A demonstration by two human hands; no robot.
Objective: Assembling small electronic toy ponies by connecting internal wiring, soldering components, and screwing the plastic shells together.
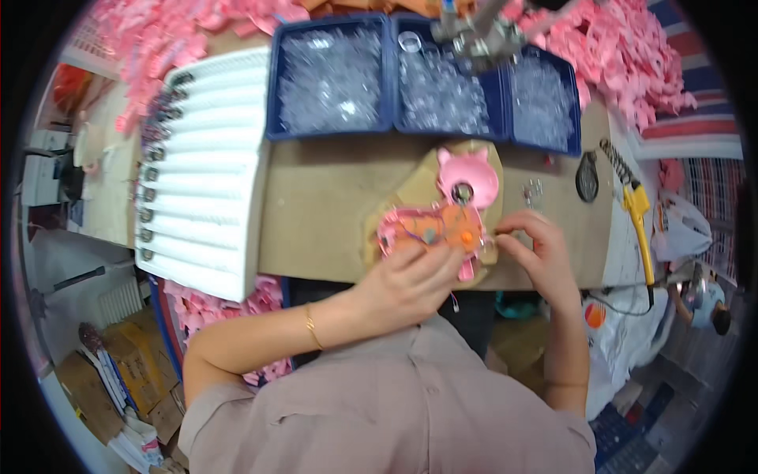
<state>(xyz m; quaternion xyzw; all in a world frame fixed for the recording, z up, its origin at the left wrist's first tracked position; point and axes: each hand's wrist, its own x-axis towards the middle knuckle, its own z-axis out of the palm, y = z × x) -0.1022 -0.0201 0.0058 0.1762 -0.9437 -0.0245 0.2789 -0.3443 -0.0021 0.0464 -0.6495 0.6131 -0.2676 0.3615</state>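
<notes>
A pink plastic toy shell with thin wires and orange parts inside lies on a tan pad at the table's near edge. My left hand is closed on its near side, fingers pressed over the orange piece. At the shell's right end my right hand pinches with thumb and forefinger; a small pale or clear bit seems to be there, too tiny to name. Just beyond the shell sits a pink cat-eared piece with a dark round part at its lower edge.
Blue bins of clear plastic parts line the back. A white ribbed tray stands left. To the right are small loose parts, a black oval object and a yellow-handled tool with a coiled cord. Pink pieces heap behind.
</notes>
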